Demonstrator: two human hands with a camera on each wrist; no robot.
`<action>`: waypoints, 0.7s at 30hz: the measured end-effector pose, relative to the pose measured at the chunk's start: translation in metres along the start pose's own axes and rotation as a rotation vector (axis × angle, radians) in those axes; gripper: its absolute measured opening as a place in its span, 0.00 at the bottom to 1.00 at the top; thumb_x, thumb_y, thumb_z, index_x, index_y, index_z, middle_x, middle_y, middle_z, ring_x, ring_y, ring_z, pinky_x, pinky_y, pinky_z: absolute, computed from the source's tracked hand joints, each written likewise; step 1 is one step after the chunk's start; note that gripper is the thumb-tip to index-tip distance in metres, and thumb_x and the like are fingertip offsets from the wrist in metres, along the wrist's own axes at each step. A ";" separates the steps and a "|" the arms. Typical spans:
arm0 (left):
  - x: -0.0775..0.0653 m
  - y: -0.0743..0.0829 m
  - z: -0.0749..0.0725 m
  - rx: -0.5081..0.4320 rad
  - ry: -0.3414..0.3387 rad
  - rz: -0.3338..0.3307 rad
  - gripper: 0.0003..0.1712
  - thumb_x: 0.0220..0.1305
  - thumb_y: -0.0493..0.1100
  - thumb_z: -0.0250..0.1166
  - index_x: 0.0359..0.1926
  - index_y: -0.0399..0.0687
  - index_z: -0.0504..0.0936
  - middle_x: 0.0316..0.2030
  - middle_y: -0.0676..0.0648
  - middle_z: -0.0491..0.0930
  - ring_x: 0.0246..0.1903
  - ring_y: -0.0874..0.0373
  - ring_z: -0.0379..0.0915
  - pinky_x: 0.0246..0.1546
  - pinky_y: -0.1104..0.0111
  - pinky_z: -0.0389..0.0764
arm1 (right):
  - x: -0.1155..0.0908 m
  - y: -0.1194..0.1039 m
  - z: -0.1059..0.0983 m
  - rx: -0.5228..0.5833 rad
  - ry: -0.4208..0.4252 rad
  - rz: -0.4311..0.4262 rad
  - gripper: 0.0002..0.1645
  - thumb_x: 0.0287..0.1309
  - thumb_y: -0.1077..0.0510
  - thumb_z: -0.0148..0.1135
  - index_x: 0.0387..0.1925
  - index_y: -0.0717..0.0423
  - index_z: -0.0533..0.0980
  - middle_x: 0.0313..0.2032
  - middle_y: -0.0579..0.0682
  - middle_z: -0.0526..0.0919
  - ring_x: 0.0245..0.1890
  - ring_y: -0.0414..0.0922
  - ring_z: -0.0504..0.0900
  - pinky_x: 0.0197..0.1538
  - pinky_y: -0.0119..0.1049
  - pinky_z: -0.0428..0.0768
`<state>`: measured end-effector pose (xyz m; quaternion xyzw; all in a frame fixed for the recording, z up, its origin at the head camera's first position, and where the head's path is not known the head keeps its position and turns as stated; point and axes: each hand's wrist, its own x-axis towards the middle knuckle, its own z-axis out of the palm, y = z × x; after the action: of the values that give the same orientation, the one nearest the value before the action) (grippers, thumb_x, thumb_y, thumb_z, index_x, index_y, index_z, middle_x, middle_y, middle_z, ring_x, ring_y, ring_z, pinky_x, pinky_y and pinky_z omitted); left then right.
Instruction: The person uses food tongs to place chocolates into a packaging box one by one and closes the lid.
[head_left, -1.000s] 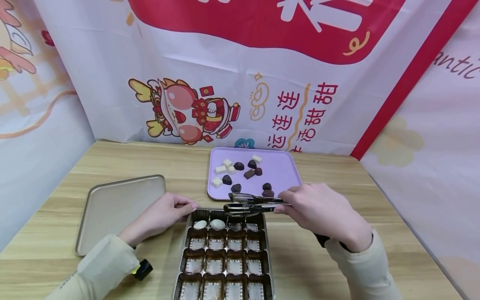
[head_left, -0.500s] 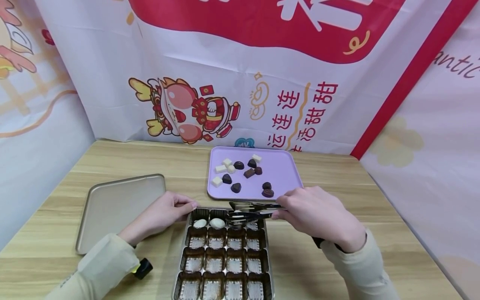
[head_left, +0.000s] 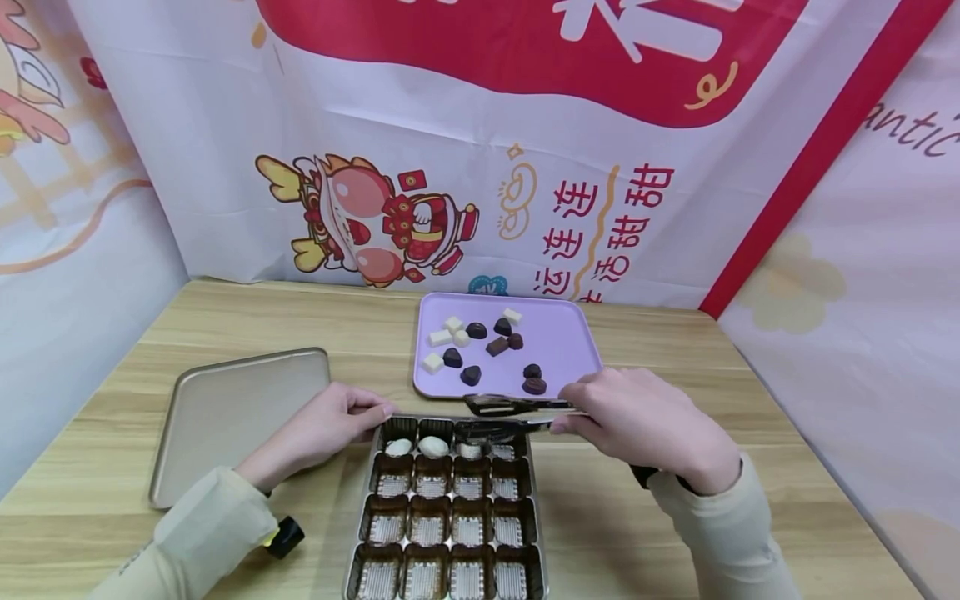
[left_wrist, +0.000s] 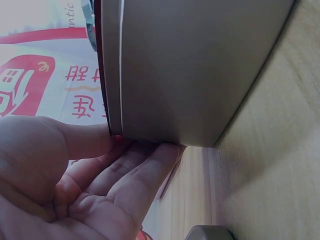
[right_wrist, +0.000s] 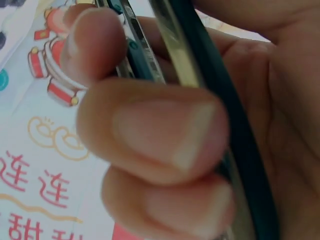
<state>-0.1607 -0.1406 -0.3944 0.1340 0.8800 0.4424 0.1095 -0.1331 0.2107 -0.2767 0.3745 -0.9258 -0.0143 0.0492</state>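
Observation:
In the head view my left hand grips the far left corner of a chocolate box, a tray of brown square compartments. The left wrist view has the thumb at the box rim and the fingers behind its side wall. My right hand holds tongs over the right half of the back row, their two ends apart. A white egg-shaped chocolate lies in the back-left compartment, another white chocolate beside it. In the third compartment a white piece shows partly under the tongs.
Beyond the box a lilac tray carries several white and dark chocolates. A beige tray lies at the left, partly behind the left forearm. A printed cloth hangs at the table's back edge.
The tongs came down toward the back row's third compartment, then rose slightly with their ends wider apart. A white piece now shows in that compartment. My left hand has stayed put.

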 end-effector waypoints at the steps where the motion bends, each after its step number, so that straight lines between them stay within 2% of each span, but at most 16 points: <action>1: 0.000 0.000 0.000 0.004 0.001 0.003 0.15 0.66 0.52 0.60 0.45 0.50 0.84 0.42 0.52 0.82 0.29 0.57 0.72 0.46 0.59 0.71 | 0.001 0.004 0.000 0.008 0.007 -0.001 0.20 0.61 0.43 0.60 0.19 0.40 0.64 0.15 0.35 0.61 0.14 0.33 0.61 0.20 0.31 0.64; 4: 0.000 0.001 -0.001 0.010 0.007 0.005 0.15 0.66 0.52 0.59 0.45 0.50 0.84 0.44 0.51 0.82 0.35 0.58 0.74 0.49 0.56 0.70 | 0.007 0.017 0.004 0.029 0.052 0.005 0.19 0.62 0.43 0.59 0.20 0.42 0.65 0.15 0.36 0.61 0.15 0.33 0.62 0.20 0.31 0.64; 8: 0.000 0.002 0.000 0.010 0.011 0.005 0.15 0.66 0.52 0.60 0.45 0.50 0.84 0.44 0.51 0.81 0.39 0.59 0.75 0.52 0.55 0.69 | 0.026 0.034 0.022 0.020 0.172 0.031 0.16 0.62 0.43 0.59 0.25 0.46 0.70 0.16 0.37 0.65 0.16 0.36 0.66 0.21 0.35 0.67; 10: 0.000 0.002 0.001 0.001 0.004 0.002 0.15 0.66 0.51 0.60 0.45 0.49 0.84 0.43 0.52 0.82 0.36 0.58 0.75 0.50 0.56 0.69 | 0.038 0.039 0.036 -0.004 0.221 0.035 0.15 0.62 0.43 0.58 0.28 0.47 0.72 0.18 0.37 0.68 0.18 0.37 0.68 0.21 0.36 0.69; 13: 0.001 0.001 0.003 -0.006 -0.005 0.003 0.14 0.67 0.51 0.59 0.45 0.50 0.84 0.41 0.53 0.82 0.28 0.57 0.71 0.47 0.59 0.71 | 0.055 0.042 0.056 -0.061 0.258 0.010 0.17 0.62 0.42 0.58 0.25 0.47 0.70 0.20 0.39 0.68 0.19 0.39 0.69 0.21 0.38 0.70; 18: -0.001 0.000 0.003 0.005 0.009 0.014 0.13 0.67 0.50 0.59 0.44 0.50 0.84 0.41 0.52 0.82 0.34 0.59 0.74 0.48 0.58 0.71 | 0.087 0.042 0.074 -0.103 0.186 -0.024 0.21 0.63 0.42 0.57 0.21 0.47 0.65 0.18 0.41 0.66 0.16 0.41 0.67 0.20 0.37 0.69; 19: -0.001 0.000 0.003 0.010 0.012 0.014 0.13 0.67 0.50 0.59 0.44 0.50 0.84 0.42 0.52 0.82 0.37 0.60 0.75 0.49 0.56 0.70 | 0.093 0.041 0.076 -0.099 0.168 -0.016 0.21 0.64 0.42 0.57 0.21 0.47 0.66 0.17 0.41 0.66 0.16 0.40 0.67 0.20 0.36 0.68; 21: 0.000 0.001 0.002 0.012 0.011 0.008 0.14 0.67 0.51 0.59 0.45 0.50 0.84 0.43 0.52 0.82 0.37 0.59 0.75 0.49 0.56 0.70 | 0.100 0.039 0.081 -0.091 0.144 0.014 0.22 0.64 0.42 0.57 0.19 0.47 0.66 0.16 0.41 0.66 0.15 0.40 0.66 0.19 0.35 0.67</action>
<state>-0.1595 -0.1386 -0.3951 0.1359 0.8825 0.4385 0.1022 -0.2394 0.1683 -0.3464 0.3656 -0.9208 -0.0294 0.1326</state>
